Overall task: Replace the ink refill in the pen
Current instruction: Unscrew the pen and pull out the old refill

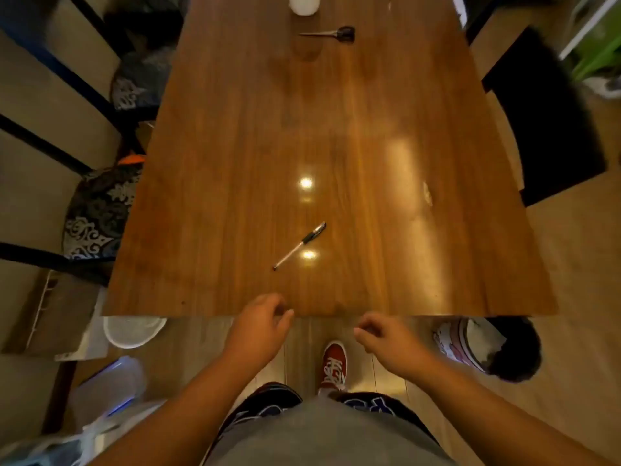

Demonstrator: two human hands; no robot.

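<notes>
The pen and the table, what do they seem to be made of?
The pen looks like plastic: a clear, see-through barrel, with a dark section and a shiny end toward the far side. The table looks like wood, or perhaps a wood-look laminate. It shows brown grain lines, and its glossy finish reflects bright lamp spots.

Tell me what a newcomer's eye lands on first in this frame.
A lone pen lies diagonally on the glossy wooden table, near the front middle, beside bright lamp reflections. The left hand and right hand hover at the table's near edge, fingers loosely curled and holding nothing, neither touching the pen. At the far end lie scissors, just right of a white container cut off by the top of the frame.
</notes>
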